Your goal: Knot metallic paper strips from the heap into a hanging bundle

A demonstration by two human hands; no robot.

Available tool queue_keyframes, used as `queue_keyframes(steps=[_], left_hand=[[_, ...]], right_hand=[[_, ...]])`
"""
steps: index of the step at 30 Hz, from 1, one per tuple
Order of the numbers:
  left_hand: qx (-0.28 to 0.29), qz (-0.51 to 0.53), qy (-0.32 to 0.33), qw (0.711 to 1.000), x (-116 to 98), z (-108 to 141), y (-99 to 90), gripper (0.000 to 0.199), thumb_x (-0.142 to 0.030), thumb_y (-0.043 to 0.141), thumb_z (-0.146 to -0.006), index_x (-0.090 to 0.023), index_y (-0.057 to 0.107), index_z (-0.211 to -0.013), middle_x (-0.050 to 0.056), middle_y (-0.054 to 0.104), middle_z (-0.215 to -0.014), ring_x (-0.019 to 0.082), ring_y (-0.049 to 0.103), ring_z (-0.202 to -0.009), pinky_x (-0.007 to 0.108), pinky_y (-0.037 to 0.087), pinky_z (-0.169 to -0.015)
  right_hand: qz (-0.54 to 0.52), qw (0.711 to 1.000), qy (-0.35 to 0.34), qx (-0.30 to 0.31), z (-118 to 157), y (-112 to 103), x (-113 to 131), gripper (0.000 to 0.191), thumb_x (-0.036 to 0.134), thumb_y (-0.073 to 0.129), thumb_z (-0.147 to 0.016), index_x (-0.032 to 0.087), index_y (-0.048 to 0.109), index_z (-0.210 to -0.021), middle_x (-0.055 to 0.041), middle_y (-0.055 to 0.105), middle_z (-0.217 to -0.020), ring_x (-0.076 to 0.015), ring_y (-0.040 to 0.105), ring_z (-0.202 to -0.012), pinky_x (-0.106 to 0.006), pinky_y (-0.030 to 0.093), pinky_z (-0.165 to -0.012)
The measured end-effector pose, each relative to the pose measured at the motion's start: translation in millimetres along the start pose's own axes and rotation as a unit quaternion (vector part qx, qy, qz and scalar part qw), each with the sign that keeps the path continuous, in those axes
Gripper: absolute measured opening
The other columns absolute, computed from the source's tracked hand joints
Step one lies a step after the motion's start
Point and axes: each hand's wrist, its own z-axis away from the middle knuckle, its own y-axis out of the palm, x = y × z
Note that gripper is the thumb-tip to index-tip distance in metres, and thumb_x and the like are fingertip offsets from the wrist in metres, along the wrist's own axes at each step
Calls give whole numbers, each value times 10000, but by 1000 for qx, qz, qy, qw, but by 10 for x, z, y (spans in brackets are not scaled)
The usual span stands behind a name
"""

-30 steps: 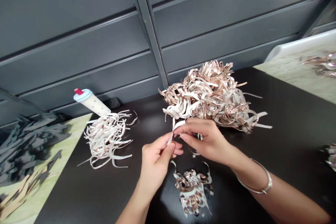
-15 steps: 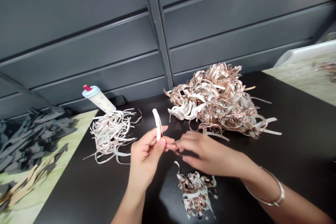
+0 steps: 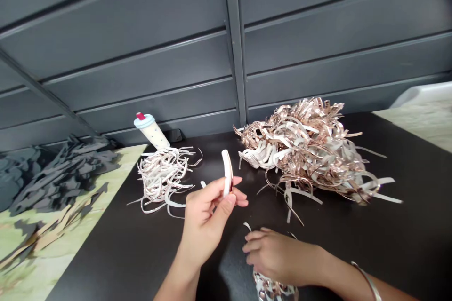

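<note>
1. Landmark: a large heap of curled white and rose-gold strips [image 3: 307,150] on a dark table [image 3: 335,225], against a grey panelled wall [image 3: 158,56].
2. Container: left of the heap, well apart, a pale spotted tumbler [image 3: 155,134] leans, with a light-blue lid and red tip. Its contents cannot be seen.
3. A looser tangle of thin white strips [image 3: 162,176] lies left of the heap, just in front of the tumbler.
4. Left hand [image 3: 208,218]: in front and to the left of the heap, raised, thumb uppermost, pinching a curved white piece [image 3: 227,174] between thumb and fingers. The piece stands nearly upright, with a coppery inner edge.
5. Right hand [image 3: 273,251]: in front of the heap, nearer the viewer, back upward, fingers together and pointing left. Whether it grips anything cannot be told. A metal bangle [image 3: 369,282] circles the wrist.
6. Beneath the right hand, also in front of the heap, is a small cluster of curly strips [image 3: 273,289], partly covered.
7. Far left of the heap, dark grey scraps [image 3: 67,174] are piled on a greenish surface [image 3: 122,169].
</note>
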Motion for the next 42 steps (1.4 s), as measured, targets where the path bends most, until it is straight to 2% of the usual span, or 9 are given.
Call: queue_keyframes(steps=[9, 12, 15, 21, 23, 27, 32, 38, 42], left_hand=[[17, -105, 37, 994, -74, -9, -54, 171, -246, 539, -861, -156, 677, -813, -16, 570, -516, 95, 514, -438, 198, 376, -435], [72, -178, 55, 980, -113, -19, -73, 188, -217, 527, -835, -155, 658, -716, -26, 516, -487, 77, 423, -407, 204, 300, -412], [144, -218, 64, 963, -140, -35, -66, 181, -163, 507, -803, -157, 645, -687, -29, 508, -491, 72, 383, -407, 207, 285, -422], [230, -265, 108, 930, -152, -44, -47, 189, -128, 490, -776, -177, 629, -659, -14, 536, -507, 111, 461, -482, 241, 365, -518], [161, -302, 139, 929, -124, -53, -48, 139, -150, 527, -788, -187, 660, -780, 17, 602, -651, 149, 540, -625, 264, 421, -608], [-151, -330, 152, 919, -9, -98, -30, 191, -246, 684, -751, -194, 619, -923, 49, 596, -905, 196, 552, -862, 310, 450, -760], [18, -95, 1, 995, 136, -127, 76, 210, -329, 605, -849, -166, 631, -718, 8, 592, -672, 118, 530, -601, 223, 438, -554], [36, 59, -50, 996, 191, -95, 174, 148, -263, 601, -872, -184, 688, -782, -3, 677, -702, 97, 621, -624, 173, 500, -599], [4, -5, -14, 1000, 138, -80, 199, 146, -201, 589, -877, -197, 689, -772, -23, 699, -712, 86, 641, -649, 152, 507, -627]], right_hand=[[-15, 1000, 17, 12, 413, -126, 167, 527, 364, 582, -868, 284, 451, -1373, -132, 455, -1431, -447, 351, -1326, -681, 399, -938], [-41, 976, 24, -214, 472, -329, 147, 473, 392, 605, -860, 269, 507, -1305, -145, 611, -1251, -350, 547, -1184, -512, 507, -913], [-117, 894, 94, -423, 396, -615, 132, 200, 275, 588, -883, 260, 622, -1079, -72, 676, -944, -192, 663, -839, -286, 560, -730], [-338, 880, 119, -310, 28, -1016, 161, 189, 344, 677, -804, 162, 678, -754, 3, 595, -588, -96, 520, -505, -198, 414, -463], [-407, 843, 130, -327, -60, -1011, 147, 224, 340, 686, -793, 155, 652, -671, 21, 570, -531, -75, 484, -457, -186, 380, -442], [-542, 691, 113, -464, -157, -918, 139, 204, 315, 723, -764, 171, 634, -652, 34, 593, -539, -61, 513, -470, -168, 416, -485], [-652, 595, 99, -460, -203, -806, 223, 176, 313, 762, -730, 175, 658, -695, 26, 625, -563, -60, 548, -486, -156, 445, -498], [-594, 672, 100, -431, -179, -757, 194, 151, 287, 674, -816, 169, 633, -732, 17, 605, -612, -70, 536, -530, -187, 456, -538], [-322, 771, 94, -541, -100, -791, 194, 205, 89, 681, -750, 211, 623, -904, -31, 571, -972, -138, 565, -872, -243, 499, -693]])
